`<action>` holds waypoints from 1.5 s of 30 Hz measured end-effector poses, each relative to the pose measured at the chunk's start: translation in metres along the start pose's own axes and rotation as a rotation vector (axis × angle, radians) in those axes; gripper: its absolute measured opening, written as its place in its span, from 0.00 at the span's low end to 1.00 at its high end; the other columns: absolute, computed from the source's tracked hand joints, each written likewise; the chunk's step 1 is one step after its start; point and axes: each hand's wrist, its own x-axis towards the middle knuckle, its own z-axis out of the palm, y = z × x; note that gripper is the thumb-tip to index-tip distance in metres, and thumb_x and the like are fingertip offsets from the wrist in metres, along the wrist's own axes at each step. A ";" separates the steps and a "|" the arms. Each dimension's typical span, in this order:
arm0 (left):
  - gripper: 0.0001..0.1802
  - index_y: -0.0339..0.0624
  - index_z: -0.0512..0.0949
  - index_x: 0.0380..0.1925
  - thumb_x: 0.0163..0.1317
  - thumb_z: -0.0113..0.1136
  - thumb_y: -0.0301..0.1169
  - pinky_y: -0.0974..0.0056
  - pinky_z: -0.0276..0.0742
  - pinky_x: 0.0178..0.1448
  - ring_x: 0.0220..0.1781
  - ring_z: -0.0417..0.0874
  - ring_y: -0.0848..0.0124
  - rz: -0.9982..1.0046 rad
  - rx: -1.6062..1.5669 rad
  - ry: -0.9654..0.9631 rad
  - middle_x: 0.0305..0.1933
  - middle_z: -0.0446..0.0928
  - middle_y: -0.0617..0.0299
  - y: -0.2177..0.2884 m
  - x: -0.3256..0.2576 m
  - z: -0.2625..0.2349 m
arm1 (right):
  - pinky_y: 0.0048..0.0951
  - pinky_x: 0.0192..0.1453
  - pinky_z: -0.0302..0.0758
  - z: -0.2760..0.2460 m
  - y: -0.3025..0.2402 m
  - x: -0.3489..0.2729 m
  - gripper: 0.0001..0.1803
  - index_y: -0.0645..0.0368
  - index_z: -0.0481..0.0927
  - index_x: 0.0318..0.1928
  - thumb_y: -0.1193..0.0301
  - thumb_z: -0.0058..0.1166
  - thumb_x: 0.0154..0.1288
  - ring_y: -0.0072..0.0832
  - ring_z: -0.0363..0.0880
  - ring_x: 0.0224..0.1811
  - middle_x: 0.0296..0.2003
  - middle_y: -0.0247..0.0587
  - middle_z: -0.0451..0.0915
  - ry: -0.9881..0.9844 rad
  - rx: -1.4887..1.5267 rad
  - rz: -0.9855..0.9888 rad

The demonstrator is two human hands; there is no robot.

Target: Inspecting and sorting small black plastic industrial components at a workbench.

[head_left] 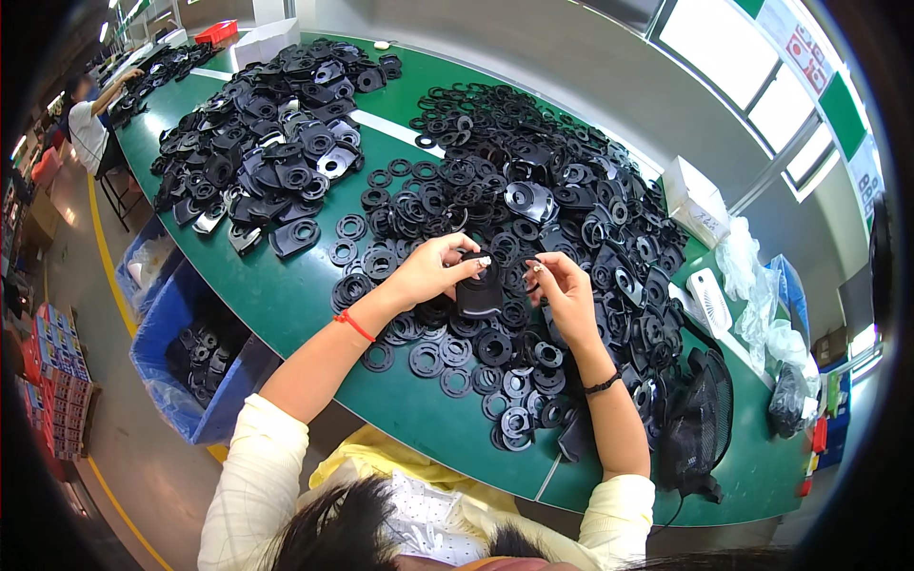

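Note:
Above the near side of a big heap of black plastic parts (466, 176), my left hand (428, 271) pinches a black plastic plate (479, 297) with a rounded top. Just to its right, my right hand (568, 293) has thumb and forefinger closed on a thin black ring (528, 276), held a little apart from the plate. Loose flat rings (456, 382) lie on the green table below both hands. The fingers partly hide the upper part of the plate.
Another heap of black plates (271, 143) lies further left on the green table (252, 285). At the right are a white box (695, 202), a white slotted device (707, 303), clear plastic bags (747, 276) and a black mesh bag (700, 419). Blue bins (181, 362) stand at the table's left edge; a person (88, 128) sits far left.

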 end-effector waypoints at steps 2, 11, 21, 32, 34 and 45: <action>0.16 0.37 0.72 0.47 0.64 0.57 0.35 0.72 0.77 0.30 0.32 0.80 0.77 -0.092 -0.022 -0.096 0.35 0.79 0.60 0.001 -0.002 -0.002 | 0.13 0.28 0.68 -0.001 -0.004 0.000 0.08 0.63 0.78 0.43 0.74 0.51 0.67 0.12 0.72 0.27 0.31 0.30 0.75 -0.022 -0.017 0.056; 0.18 0.39 0.72 0.50 0.71 0.43 0.41 0.69 0.79 0.43 0.40 0.81 0.73 -0.136 -0.141 -0.294 0.43 0.79 0.60 -0.004 -0.002 0.006 | 0.14 0.27 0.70 0.015 -0.006 -0.008 0.11 0.59 0.83 0.46 0.78 0.56 0.61 0.12 0.73 0.26 0.40 0.33 0.74 -0.031 -0.338 -0.108; 0.17 0.33 0.73 0.50 0.66 0.54 0.33 0.71 0.76 0.34 0.30 0.77 0.79 0.056 0.070 -0.254 0.35 0.80 0.62 -0.010 -0.004 0.012 | 0.15 0.22 0.69 0.018 -0.006 -0.010 0.10 0.60 0.82 0.42 0.77 0.59 0.59 0.12 0.73 0.20 0.40 0.35 0.75 -0.009 -0.411 -0.129; 0.12 0.32 0.73 0.38 0.65 0.56 0.33 0.70 0.72 0.34 0.29 0.78 0.77 0.227 0.227 -0.112 0.31 0.82 0.59 -0.002 -0.009 0.020 | 0.13 0.19 0.63 0.012 -0.002 -0.008 0.07 0.64 0.80 0.34 0.73 0.60 0.60 0.12 0.71 0.18 0.30 0.31 0.77 0.013 -0.320 -0.016; 0.12 0.32 0.73 0.37 0.65 0.55 0.33 0.69 0.72 0.34 0.30 0.79 0.77 0.267 0.232 -0.085 0.31 0.82 0.59 -0.005 -0.008 0.021 | 0.14 0.19 0.63 0.013 -0.001 -0.008 0.07 0.64 0.78 0.36 0.72 0.58 0.62 0.12 0.71 0.18 0.28 0.30 0.76 -0.004 -0.230 0.077; 0.08 0.33 0.73 0.35 0.63 0.55 0.29 0.69 0.72 0.31 0.26 0.80 0.74 0.331 0.375 -0.020 0.26 0.81 0.54 -0.001 -0.013 0.027 | 0.17 0.22 0.65 0.007 0.008 -0.007 0.08 0.64 0.76 0.35 0.71 0.53 0.66 0.14 0.69 0.18 0.25 0.31 0.75 -0.166 -0.493 -0.073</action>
